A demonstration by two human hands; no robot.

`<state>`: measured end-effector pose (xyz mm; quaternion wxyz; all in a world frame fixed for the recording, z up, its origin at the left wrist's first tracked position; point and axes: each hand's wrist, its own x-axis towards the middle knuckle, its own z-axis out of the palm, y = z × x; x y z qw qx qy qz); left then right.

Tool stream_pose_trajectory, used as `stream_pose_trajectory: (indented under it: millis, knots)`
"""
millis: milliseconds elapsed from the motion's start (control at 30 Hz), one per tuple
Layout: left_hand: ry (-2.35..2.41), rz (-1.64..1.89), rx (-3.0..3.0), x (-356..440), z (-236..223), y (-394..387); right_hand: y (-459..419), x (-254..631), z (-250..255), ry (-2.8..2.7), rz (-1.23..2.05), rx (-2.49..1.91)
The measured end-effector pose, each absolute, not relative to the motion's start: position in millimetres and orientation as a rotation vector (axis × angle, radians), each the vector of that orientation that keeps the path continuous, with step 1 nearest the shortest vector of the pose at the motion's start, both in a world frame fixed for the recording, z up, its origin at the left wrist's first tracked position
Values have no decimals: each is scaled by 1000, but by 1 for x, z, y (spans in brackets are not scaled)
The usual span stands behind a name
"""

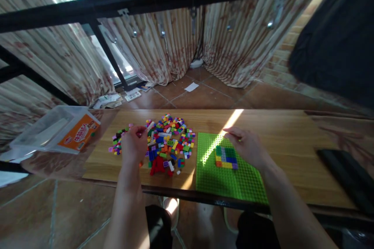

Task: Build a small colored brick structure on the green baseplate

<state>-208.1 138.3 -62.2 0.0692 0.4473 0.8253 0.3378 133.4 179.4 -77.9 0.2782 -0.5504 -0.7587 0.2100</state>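
My left hand [134, 144] is over the left part of a heap of loose toy bricks [173, 146], its fingers curled together. A pale long brick [150, 126] shows right at its fingertips; whether they grip it I cannot tell. My right hand [247, 148] hovers above a green studded baseplate [213, 179], thumb and fingers pinched near its far edge. What that pinch holds, if anything, is too small to name. On the baseplate, just left of my right hand, sits a low block of joined bricks [226, 158] in green, grey, blue, yellow, orange and purple.
A clear plastic bin [48, 132] with an orange label stands left of the wooden board [295, 144]. A dark flat object [344, 175] lies at the right. Beyond the table are a black metal bar [163, 0], curtains [228, 46] and papers on the tiled floor.
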Motion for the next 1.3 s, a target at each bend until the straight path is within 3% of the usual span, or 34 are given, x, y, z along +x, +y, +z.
stream_pose_trajectory:
  millis: [133,367,633,1300]
  knots:
    - [1791,1274,1293,-156,-63,146,174,127,-71,-1895,761,-1386]
    - [1267,1033,1229,-68,-61,147,164,129,-69,-1894,985,-1075]
    - [1257,942,1175,-49,-69,152,165,139,-76,-1765,969,-1134]
    - [1532,820,1453,-41,-102,166,167,167,-81,-2148,783,-1448]
